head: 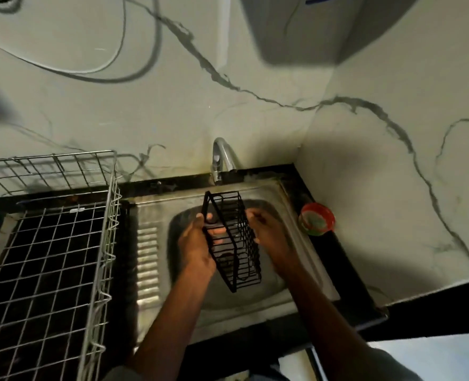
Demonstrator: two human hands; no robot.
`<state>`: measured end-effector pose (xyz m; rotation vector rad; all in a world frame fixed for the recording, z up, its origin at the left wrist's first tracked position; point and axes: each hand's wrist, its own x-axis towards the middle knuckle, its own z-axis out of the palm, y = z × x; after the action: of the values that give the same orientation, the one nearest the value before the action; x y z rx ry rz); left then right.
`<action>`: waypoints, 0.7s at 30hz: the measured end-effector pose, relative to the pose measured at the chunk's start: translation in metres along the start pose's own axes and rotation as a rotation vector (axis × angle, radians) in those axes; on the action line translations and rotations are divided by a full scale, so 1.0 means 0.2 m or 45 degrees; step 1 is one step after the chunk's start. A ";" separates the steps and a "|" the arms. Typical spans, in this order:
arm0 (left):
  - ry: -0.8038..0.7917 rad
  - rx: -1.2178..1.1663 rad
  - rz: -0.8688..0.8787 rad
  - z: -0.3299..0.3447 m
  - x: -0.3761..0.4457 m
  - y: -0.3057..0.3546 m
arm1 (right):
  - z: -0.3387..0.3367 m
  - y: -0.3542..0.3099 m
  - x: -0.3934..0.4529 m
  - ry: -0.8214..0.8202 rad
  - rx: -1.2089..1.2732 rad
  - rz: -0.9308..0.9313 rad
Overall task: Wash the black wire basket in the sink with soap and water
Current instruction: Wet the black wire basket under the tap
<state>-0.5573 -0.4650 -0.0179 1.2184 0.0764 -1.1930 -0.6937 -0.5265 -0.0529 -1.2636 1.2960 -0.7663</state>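
Note:
I hold a narrow black wire basket (234, 237) tilted over the steel sink (271, 298), its upper end just below the chrome tap (221, 158). My left hand (196, 243) grips its left side, with the thumb over the frame and the fingers showing through the wires. Against the basket's right side lies my right hand (269, 232), fingers curled on the wires. I see no running water.
A large silver wire dish rack (62, 243) fills the black counter at the left. A red tub of green-white soap with a scrubber (317, 219) sits on the sink's right rim. Marble-patterned walls enclose the back and right. A grey appliance (310, 26) hangs above.

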 end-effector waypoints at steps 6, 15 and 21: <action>0.095 0.100 0.109 0.12 0.10 -0.17 | -0.09 0.08 0.13 -0.185 0.105 0.152; -0.015 0.294 0.206 0.23 0.16 -0.31 | -0.15 0.08 0.36 -0.250 0.208 0.384; -0.172 0.504 0.198 0.22 0.21 -0.27 | -0.07 0.15 0.46 -0.161 0.320 0.470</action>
<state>-0.6002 -0.5187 -0.0613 1.4518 -0.3650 -1.1828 -0.6967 -0.6104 -0.1040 -0.8274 1.2393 -0.5549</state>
